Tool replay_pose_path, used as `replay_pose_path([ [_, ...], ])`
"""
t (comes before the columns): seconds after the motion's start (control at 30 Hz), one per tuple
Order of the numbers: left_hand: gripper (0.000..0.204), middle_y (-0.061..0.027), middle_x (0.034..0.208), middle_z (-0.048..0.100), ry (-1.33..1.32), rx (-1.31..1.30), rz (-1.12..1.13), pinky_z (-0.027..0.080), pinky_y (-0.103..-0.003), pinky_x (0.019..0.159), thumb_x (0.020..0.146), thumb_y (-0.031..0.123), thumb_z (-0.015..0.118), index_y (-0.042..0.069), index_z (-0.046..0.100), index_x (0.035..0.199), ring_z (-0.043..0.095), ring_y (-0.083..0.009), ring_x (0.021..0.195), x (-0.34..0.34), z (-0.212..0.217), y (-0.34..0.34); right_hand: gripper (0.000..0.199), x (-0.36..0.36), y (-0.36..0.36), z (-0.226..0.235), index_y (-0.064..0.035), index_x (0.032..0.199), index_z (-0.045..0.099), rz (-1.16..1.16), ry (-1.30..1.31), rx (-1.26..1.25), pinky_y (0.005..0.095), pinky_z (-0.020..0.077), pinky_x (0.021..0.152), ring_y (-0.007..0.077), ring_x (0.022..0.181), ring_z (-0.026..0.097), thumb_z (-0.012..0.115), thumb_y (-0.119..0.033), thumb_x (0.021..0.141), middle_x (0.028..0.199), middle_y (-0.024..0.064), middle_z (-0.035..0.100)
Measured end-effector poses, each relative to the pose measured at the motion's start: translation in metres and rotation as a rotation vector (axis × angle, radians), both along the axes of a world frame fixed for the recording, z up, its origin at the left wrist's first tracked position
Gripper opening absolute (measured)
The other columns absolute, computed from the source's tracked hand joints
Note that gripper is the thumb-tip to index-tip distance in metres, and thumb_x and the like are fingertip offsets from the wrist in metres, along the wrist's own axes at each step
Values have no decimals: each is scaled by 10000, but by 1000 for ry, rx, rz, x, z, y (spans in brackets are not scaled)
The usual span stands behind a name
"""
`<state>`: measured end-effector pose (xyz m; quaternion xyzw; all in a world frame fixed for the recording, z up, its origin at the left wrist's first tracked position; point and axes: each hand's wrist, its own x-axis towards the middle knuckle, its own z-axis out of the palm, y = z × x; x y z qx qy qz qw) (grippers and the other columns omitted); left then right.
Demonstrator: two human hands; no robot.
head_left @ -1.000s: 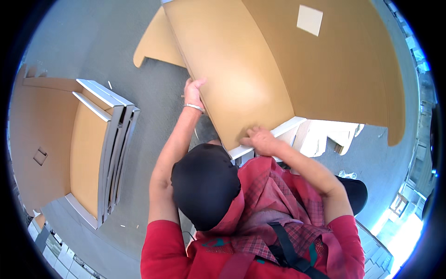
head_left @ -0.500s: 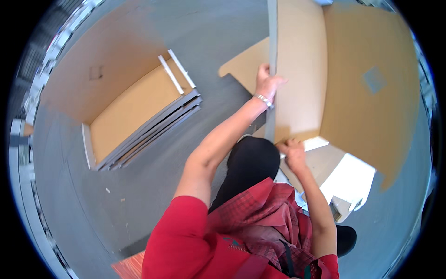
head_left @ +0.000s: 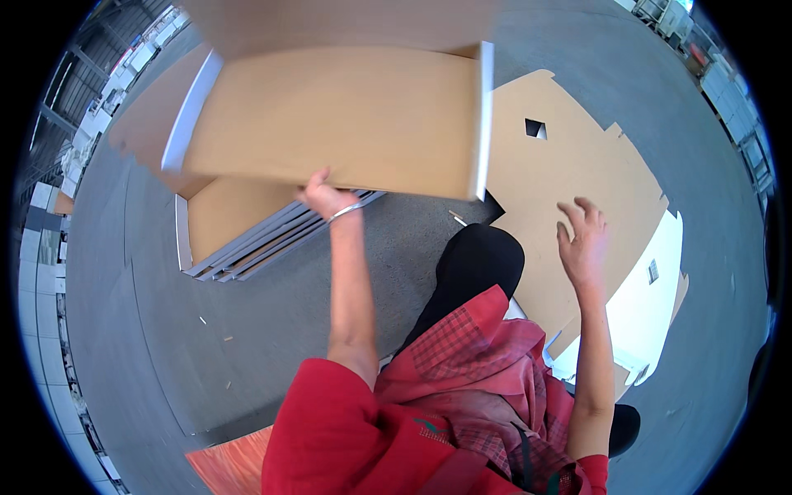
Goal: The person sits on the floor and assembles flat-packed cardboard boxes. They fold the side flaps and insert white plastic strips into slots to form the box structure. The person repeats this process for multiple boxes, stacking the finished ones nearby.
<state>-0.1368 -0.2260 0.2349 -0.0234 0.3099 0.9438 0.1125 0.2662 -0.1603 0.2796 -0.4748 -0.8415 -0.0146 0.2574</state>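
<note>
My left hand (head_left: 326, 196) grips the near edge of a folded cardboard box (head_left: 338, 115), brown inside with white end walls and a tall flap blurred at the top. The box is held out over a stack of similar cardboard boxes (head_left: 247, 219) on the left, hiding part of it. With its fingers spread and nothing in them, my right hand (head_left: 586, 235) hovers over flat cardboard blanks (head_left: 569, 165). These lie on the floor to my right, brown side up, and one has a small rectangular cutout. A blank with its white side showing (head_left: 635, 305) lies beneath.
My bent knee (head_left: 478, 260) in black stands between the stack and the blanks. An orange patterned sheet (head_left: 231, 462) is by my left side. Small white scraps (head_left: 203, 321) dot the grey floor (head_left: 140, 355). Rows of pale stacked goods (head_left: 738, 107) line the far edges.
My left hand has swung the box from the right over to the stack on the left. My right hand has let go of it and opened, and the flat blanks are now uncovered.
</note>
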Motion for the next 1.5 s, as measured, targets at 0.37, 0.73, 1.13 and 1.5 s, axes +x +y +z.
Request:
replay_pose_path([
  [0.37, 680, -234, 901, 598, -149, -1084, -242, 478, -432, 453, 855, 464, 621, -41, 387, 1245, 635, -337, 623, -158, -126, -31, 284, 29, -65, -128, -148, 1071, 688, 37, -187, -636, 431, 444, 921, 333, 1071, 560, 681, -170, 788, 1141, 142, 585],
  [0.73, 506, -177, 1320, 519, 1156, -2265, 211, 330, -583, 1003, 867, 388, 570, 116, 523, 1292, 465, -373, 1224, -142, -111, -50, 246, 63, -77, -182, -116, 1020, 697, 43, -165, -832, 435, 477, 876, 361, 989, 596, 653, -167, 783, 1025, 175, 616],
  [1.13, 672, -171, 1292, 512, 1386, -2604, -98, 481, -530, 875, 803, 284, 621, 127, 396, 1416, 497, -347, 1206, -154, -110, -45, 361, 211, -102, -297, -95, 1092, 689, -806, 229, -951, 397, 491, 907, 345, 1018, 630, 619, -217, 760, 1055, 193, 671],
  [1.5, 491, -208, 1168, 622, 1815, -1565, -883, 480, -396, 901, 826, 273, 671, 10, 591, 1234, 608, -319, 1060, -47, -77, 82, 472, 237, -79, -316, -57, 1229, 572, -1308, 337, -1000, 444, 450, 970, 361, 1148, 562, 560, -256, 801, 1213, 206, 581],
])
